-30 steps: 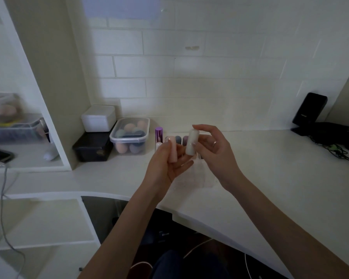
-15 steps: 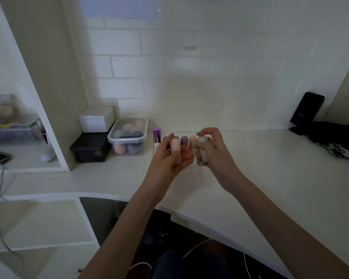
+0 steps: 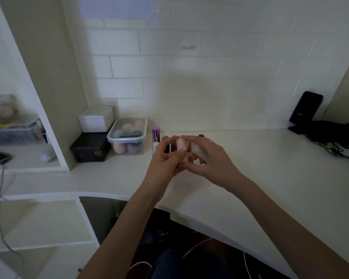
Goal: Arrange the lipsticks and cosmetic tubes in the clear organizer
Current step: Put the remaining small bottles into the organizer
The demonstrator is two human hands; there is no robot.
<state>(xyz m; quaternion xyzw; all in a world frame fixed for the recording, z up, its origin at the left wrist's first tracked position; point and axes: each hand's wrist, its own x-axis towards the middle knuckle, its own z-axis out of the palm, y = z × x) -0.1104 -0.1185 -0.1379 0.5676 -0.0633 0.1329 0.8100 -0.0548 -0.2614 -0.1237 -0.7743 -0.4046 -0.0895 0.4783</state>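
A person's left hand (image 3: pixel 165 158) curls round a pink tube (image 3: pixel 182 150), a smooth, round-topped cylinder that stands upright between thumb and fingers. The right hand (image 3: pixel 212 160), a ring on one finger, grips a frosted cap (image 3: pixel 199 152), pale and translucent, tilted and just beside the tube; its fingertips reach over the tube's top. Both hands meet above the cream worktop (image 3: pixel 260 178), matte and smooth, with a curved front edge.

Just behind the hands stands the clear organizer (image 3: pixel 170 151), mostly hidden by them; dark rounded caps show in it to either side of the knuckles. At its left end a lipstick (image 3: pixel 156 135) with a shiny purple cap over a white base stands upright. How many compartments are filled cannot be told.

Left of that, against the white brick-pattern wall (image 3: pixel 210 77), sits a clear lidded tub (image 3: pixel 127 135) of egg-shaped sponges in peach, green and dark tones. Beside it a white box (image 3: pixel 95 118) with rounded corners rests on a black box (image 3: pixel 91 147). A shelf unit (image 3: pixel 48 97) rises at the left, holding a clear bin (image 3: pixel 12 131). At the far right corner of the worktop a black stand (image 3: pixel 306 109) leans upright over a tangle of dark cables (image 3: pixel 334 146).
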